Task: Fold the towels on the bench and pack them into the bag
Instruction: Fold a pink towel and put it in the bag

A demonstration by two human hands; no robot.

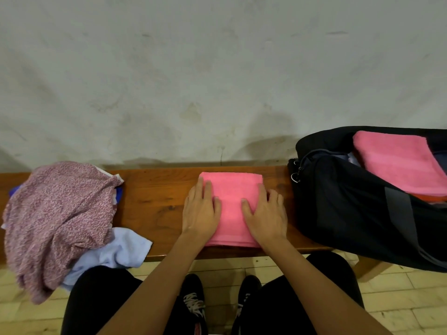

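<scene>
A folded pink towel lies in the middle of the wooden bench. My left hand lies flat on its left side and my right hand lies flat on its right side, fingers straight, pressing down. At the right end of the bench an open black bag holds another folded pink towel on top of its contents. A heap of unfolded cloth sits at the left end: a mauve patterned towel over a pale blue towel, with a bit of darker blue cloth beneath.
A stained grey wall rises directly behind the bench. My knees and black shoes are below the bench's front edge on a yellowish tiled floor. Bare wood shows between the heap and the folded towel.
</scene>
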